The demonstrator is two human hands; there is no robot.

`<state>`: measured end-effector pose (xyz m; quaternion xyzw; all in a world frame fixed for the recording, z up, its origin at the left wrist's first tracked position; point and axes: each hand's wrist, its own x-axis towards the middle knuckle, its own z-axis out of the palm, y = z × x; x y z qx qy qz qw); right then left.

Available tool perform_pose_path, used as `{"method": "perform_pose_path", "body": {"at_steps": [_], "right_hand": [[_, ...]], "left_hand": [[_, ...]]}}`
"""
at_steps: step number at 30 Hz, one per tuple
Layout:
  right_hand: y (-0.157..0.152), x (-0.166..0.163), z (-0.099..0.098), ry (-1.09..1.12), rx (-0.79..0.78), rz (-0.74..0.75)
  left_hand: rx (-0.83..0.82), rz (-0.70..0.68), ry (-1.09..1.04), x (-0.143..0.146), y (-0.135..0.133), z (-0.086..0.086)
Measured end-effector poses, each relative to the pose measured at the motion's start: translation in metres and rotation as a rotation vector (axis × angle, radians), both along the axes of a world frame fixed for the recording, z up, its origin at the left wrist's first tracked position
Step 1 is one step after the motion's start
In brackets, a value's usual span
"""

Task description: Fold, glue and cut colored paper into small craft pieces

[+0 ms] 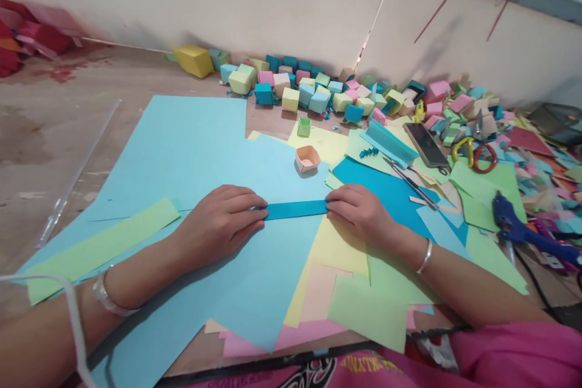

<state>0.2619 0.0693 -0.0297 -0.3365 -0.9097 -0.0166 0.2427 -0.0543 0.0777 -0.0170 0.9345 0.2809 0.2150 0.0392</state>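
A narrow dark teal paper strip (295, 209) lies flat on a large light blue sheet (191, 151). My left hand (220, 221) presses its left end with curled fingers. My right hand (359, 212) pinches the strip's right end, fingers together. Both wrists wear bracelets. A small peach paper box (307, 159) and a tiny green box (304, 127) stand just beyond the strip.
Loose yellow, green and pink sheets overlap under my arms. A heap of folded paper cubes (291, 88) lines the wall. To the right lie a phone (426, 144), scissors (477, 154), thin snips (409, 179), a blue glue gun (518, 227) and paper scraps.
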Motion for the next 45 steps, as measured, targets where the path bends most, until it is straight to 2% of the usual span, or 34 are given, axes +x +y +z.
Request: {"method": "perform_pose_path", "body": {"at_steps": [3, 9, 16, 23, 26, 30, 36, 40, 45], "right_hand": [[0.001, 0.002, 0.001, -0.093, 0.098, 0.042], [-0.005, -0.006, 0.01, -0.239, 0.154, 0.039], [-0.013, -0.023, 0.018, -0.499, 0.218, -0.038], [-0.025, -0.056, 0.036, -0.647, 0.193, -0.077], [-0.031, -0.058, 0.032, -0.664, 0.173, -0.112], [-0.036, -0.041, 0.026, -0.692, 0.12, -0.159], [-0.028, -0.023, 0.033, -0.674, 0.043, -0.148], [-0.02, -0.026, 0.034, -0.569, 0.059, -0.198], [-0.012, -0.025, 0.021, -0.432, 0.076, -0.188]], "left_hand": [[-0.004, 0.003, -0.009, 0.001, 0.0, 0.001], [-0.006, -0.015, -0.003, 0.007, -0.005, 0.004], [0.095, 0.092, 0.321, 0.027, -0.016, 0.005], [0.143, 0.072, 0.436, 0.053, -0.017, 0.012], [0.127, 0.091, 0.375, 0.06, -0.017, 0.007], [0.073, 0.119, 0.254, 0.055, -0.011, 0.001], [-0.017, 0.053, 0.07, 0.043, -0.001, -0.002], [0.029, 0.049, 0.042, 0.043, 0.001, -0.005], [0.109, 0.05, 0.084, 0.044, 0.002, -0.007]]}}
